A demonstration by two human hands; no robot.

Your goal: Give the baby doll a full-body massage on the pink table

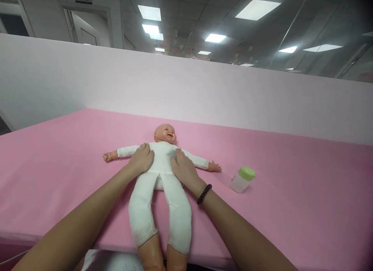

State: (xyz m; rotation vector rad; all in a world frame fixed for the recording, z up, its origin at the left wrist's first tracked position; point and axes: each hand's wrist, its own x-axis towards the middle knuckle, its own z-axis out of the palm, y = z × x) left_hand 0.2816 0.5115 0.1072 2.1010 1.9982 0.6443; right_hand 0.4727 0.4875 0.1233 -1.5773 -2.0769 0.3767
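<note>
A baby doll [159, 154] with a white cloth body lies on its back on the pink-covered table, its arms spread wide and its head away from me. My left hand [142, 158] rests flat against the left edge of the doll's chest, near the shoulder, fingers stretched out. Against the right side of the chest lies my right hand [184, 166], open, with the thumb apart from the fingers. A dark beaded bracelet [204, 194] circles my right wrist. The doll's lower legs reach over the near table edge.
To the right of the doll stands a small translucent bottle [243, 179] with a green lid. The pink table cover [291, 208] runs back to a white partition [186, 88]. White cloth or paper [112, 260] shows below the near edge.
</note>
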